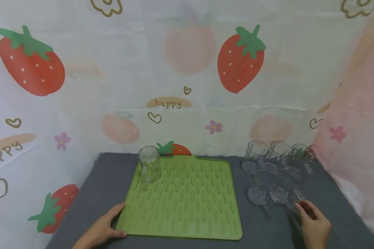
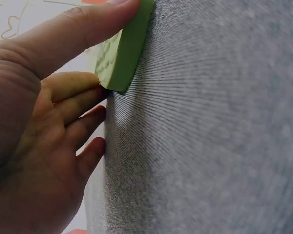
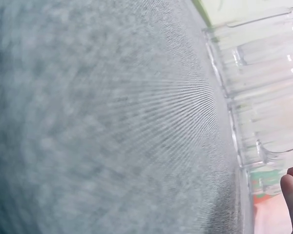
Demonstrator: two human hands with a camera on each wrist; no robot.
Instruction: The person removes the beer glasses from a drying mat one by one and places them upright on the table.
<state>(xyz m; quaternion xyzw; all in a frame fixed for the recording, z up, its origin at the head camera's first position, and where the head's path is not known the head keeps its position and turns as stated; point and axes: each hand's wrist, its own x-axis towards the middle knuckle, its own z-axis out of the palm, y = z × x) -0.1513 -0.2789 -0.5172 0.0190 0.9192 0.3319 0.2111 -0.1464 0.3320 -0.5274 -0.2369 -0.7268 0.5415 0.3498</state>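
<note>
A green ridged mat (image 1: 184, 207) lies on the grey tabletop. My left hand (image 1: 103, 224) rests at its near left corner, thumb along the front edge and fingers by the left side. The left wrist view shows that hand (image 2: 53, 136) with its thumb over the mat's edge (image 2: 122, 63). One clear glass mug (image 1: 150, 164) stands at the mat's far left corner. To the right of the mat, my right hand (image 1: 314, 221) is just in front of a clear mug handle (image 1: 298, 195), its fingers loosely bent. Only the fingertips (image 3: 290, 190) show in the right wrist view, near the mugs (image 3: 263, 73).
Several more clear glass mugs (image 1: 280, 150) stand close together in rows on the right side of the table (image 1: 327, 197). A strawberry-printed cloth (image 1: 187, 79) hangs behind the table and along its sides.
</note>
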